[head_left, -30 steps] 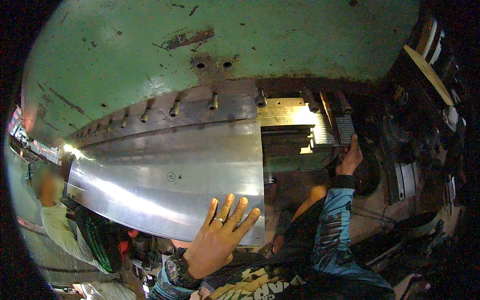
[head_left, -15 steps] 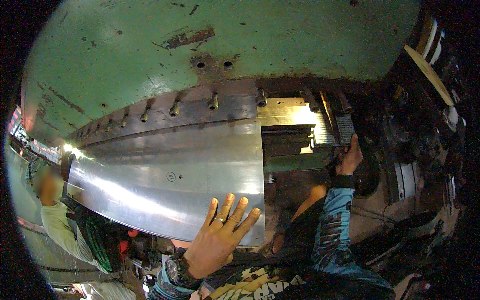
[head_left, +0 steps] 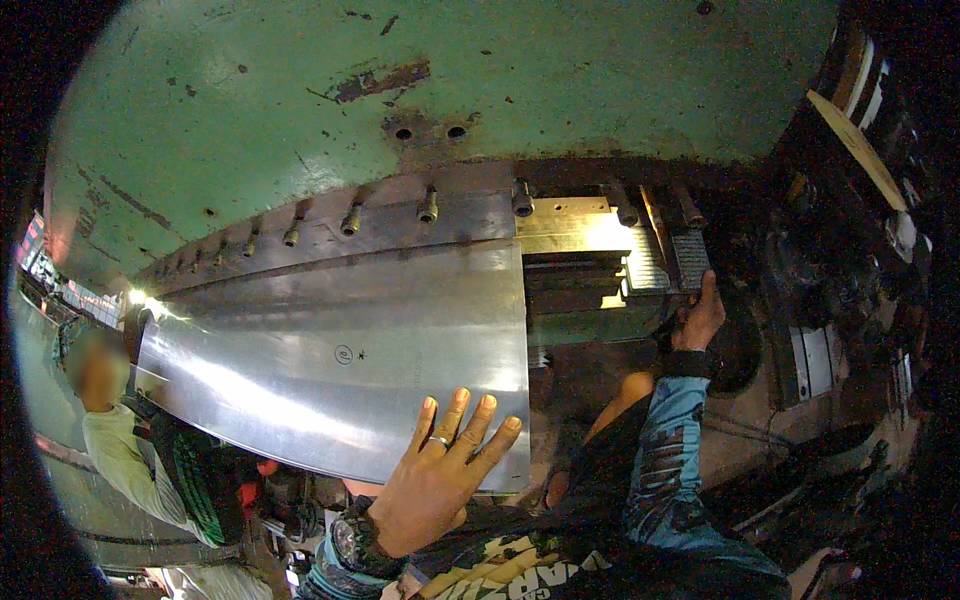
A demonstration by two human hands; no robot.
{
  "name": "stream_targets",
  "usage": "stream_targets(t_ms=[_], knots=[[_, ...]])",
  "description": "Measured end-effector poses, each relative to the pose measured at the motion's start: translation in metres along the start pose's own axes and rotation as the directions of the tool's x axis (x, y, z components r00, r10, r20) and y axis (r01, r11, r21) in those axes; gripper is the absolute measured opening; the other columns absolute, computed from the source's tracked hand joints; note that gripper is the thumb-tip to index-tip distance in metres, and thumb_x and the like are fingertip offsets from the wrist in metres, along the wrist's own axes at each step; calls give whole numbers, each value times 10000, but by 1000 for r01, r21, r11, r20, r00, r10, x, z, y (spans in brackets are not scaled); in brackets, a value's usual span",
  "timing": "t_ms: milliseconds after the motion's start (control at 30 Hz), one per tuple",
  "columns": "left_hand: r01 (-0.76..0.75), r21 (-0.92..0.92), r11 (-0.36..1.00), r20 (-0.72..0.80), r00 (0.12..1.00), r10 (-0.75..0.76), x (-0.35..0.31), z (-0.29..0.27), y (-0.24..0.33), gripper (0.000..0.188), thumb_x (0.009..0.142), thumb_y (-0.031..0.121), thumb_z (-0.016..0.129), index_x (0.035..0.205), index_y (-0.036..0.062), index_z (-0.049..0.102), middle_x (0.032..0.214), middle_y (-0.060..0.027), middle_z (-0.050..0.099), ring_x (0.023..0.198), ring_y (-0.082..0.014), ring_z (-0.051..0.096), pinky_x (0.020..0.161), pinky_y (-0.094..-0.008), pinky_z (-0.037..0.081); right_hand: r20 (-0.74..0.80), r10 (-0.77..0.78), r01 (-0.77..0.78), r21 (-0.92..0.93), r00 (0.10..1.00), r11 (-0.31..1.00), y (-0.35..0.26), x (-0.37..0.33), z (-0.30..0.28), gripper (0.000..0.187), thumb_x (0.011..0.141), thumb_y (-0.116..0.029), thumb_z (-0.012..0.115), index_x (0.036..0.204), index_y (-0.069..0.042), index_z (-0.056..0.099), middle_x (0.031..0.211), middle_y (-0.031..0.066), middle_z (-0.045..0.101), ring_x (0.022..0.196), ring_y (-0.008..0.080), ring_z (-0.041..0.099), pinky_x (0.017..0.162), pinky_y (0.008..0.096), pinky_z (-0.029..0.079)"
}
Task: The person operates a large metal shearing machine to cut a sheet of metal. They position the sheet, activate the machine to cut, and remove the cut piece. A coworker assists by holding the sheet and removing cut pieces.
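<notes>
A large, shiny sheet of metal [head_left: 330, 300] lies in front of me, its far edge running under a row of bolts. My left hand [head_left: 440, 475], wearing a ring, rests flat on the near right corner of the sheet with fingers spread. Off to the right, my right hand [head_left: 699, 318] is closed around the lower edge of a ribbed metal block [head_left: 690, 260]; some of its fingers are hidden. Beside that block, a brightly lit metal bar [head_left: 565, 225] sits beyond the right edge of the sheet.
A big green machine panel [head_left: 260, 90] with worn paint spans the far side. Below it runs the clamping beam with several bolts [head_left: 428, 206]. Another person [head_left: 125, 455] in a light sleeve is at the far left, near the sheet's end. Dark machine parts fill the right.
</notes>
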State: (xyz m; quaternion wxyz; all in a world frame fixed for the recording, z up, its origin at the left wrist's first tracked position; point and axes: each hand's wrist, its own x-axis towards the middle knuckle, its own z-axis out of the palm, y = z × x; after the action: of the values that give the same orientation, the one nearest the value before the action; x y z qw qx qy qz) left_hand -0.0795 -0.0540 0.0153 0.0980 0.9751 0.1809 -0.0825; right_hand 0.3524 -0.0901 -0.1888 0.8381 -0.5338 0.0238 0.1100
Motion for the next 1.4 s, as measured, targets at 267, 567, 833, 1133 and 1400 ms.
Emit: stream_targets(t_ms=[267, 567, 833, 1133, 1400], knots=[[-15, 20, 1000, -45, 999, 16, -3, 9, -2, 1098, 657, 89, 814, 1623, 137, 295, 1628, -203, 345, 1505, -460, 309, 1238, -612, 234, -38, -24, 19, -133, 999, 991, -4, -1, -8, 377, 973, -444, 697, 1079, -83, 689, 917, 36, 582, 791, 167, 542, 659, 350, 452], [1, 83, 997, -272, 962, 22, -3, 61, -16, 741, 889, 266, 578, 1583, 133, 353, 1630, -155, 365, 1519, -401, 330, 1229, -636, 239, 237, -137, 226, -407, 962, 885, -20, -44, 28, 361, 968, -431, 699, 1070, -86, 683, 911, 34, 580, 780, 166, 537, 655, 348, 446], [23, 30, 999, -491, 871, -6, 23, 91, -13, 534, 947, 231, 545, 1480, 206, 516, 1564, -118, 484, 1485, -371, 402, 1212, -659, 239, 342, -139, 287, -432, 929, 855, -17, -66, 56, 346, 964, -420, 701, 1062, -88, 678, 905, 33, 579, 770, 165, 532, 651, 347, 442], [59, -25, 998, -621, 781, -62, 49, 119, -12, 431, 941, 269, 584, 1371, 283, 602, 1518, -79, 545, 1454, -364, 448, 1206, -666, 243, 416, -134, 332, -451, 899, 829, -17, -87, 74, 331, 959, -406, 704, 1053, -91, 672, 899, 32, 578, 759, 164, 527, 646, 345, 436], [65, -113, 991, -623, 773, -122, 89, 156, -22, 383, 957, 312, 546, 1331, 306, 629, 1500, -71, 564, 1434, -355, 476, 1205, -675, 256, 462, -104, 337, -457, 881, 823, -14, -107, 88, 317, 955, -395, 706, 1045, -93, 666, 893, 31, 576, 749, 163, 522, 642, 344, 432]])
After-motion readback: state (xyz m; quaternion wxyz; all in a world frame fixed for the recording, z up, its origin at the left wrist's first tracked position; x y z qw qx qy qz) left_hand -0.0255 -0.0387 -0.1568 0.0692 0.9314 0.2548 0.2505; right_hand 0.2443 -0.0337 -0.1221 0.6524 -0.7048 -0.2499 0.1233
